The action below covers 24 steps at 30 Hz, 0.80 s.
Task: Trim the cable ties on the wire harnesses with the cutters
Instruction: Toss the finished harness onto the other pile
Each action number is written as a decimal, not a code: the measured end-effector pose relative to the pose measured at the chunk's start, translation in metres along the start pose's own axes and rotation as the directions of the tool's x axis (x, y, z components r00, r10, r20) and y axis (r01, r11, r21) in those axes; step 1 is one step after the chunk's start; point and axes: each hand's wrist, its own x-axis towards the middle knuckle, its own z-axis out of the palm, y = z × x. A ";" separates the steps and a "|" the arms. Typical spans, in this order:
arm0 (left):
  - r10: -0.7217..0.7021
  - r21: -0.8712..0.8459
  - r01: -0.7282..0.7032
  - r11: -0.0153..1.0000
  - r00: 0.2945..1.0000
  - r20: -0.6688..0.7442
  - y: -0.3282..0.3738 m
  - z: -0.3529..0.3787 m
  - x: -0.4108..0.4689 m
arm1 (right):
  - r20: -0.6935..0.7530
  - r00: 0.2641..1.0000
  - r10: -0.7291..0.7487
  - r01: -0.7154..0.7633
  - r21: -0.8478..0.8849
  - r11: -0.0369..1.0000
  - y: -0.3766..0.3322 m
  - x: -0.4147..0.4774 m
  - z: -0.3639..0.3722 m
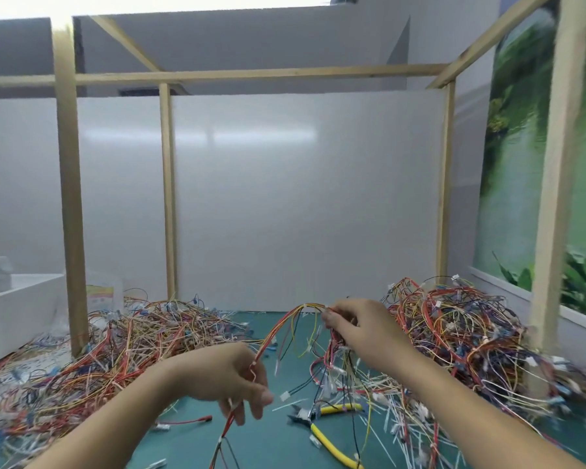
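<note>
Left grip (237, 380) and right grip (359, 321) each pinch one wire harness (275, 329) above the table (190, 441). Cutters (313, 422) lie beneath near its near edge, between the left wire pile (132, 340) and right wire pile (454, 330).

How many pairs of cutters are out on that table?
1: yellow-handled metal cutters lie on the green table mat near the front, between the two forearms, untouched. Others could be buried under the tangled coloured wire heaps.
</note>
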 end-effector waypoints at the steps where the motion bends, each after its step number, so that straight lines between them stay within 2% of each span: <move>1: -0.006 -0.036 0.005 0.999 1.000 -0.013 -0.002 -0.001 -0.002 | -0.016 1.000 0.003 -0.003 -0.017 1.000 0.000 0.000 -0.001; 5: 0.034 -0.242 -0.058 0.969 0.994 -0.103 -0.004 -0.013 -0.013 | -0.055 0.997 0.055 -0.056 -0.030 0.998 0.003 -0.001 -0.003; 8: 0.090 -0.334 -0.139 0.932 0.983 -0.159 0.002 -0.021 -0.020 | -0.058 0.993 0.105 -0.101 0.064 0.993 0.004 -0.002 -0.002; 12: 0.115 -0.373 -0.251 0.893 0.930 -0.350 0.021 -0.022 -0.013 | -0.063 0.988 0.144 -0.127 0.231 0.965 -0.004 -0.001 0.004; 15: 0.095 -0.418 -0.338 0.843 0.859 -0.504 0.036 -0.020 0.000 | -0.032 0.988 0.154 -0.136 0.323 0.937 -0.013 0.002 0.010; 18: 0.046 -0.470 -0.472 0.746 0.740 -0.671 0.052 -0.025 0.011 | 0.032 0.987 0.159 -0.156 0.439 0.885 -0.022 0.004 0.013; 22: -0.023 -0.462 -0.540 0.704 0.632 -0.774 0.075 -0.028 0.028 | 0.174 0.974 0.147 -0.225 0.631 0.743 -0.036 0.005 0.014; 24: -0.040 -0.476 -0.566 0.674 0.615 -0.788 0.086 -0.026 0.035 | 0.212 0.970 0.119 -0.232 0.663 0.712 -0.042 0.004 0.013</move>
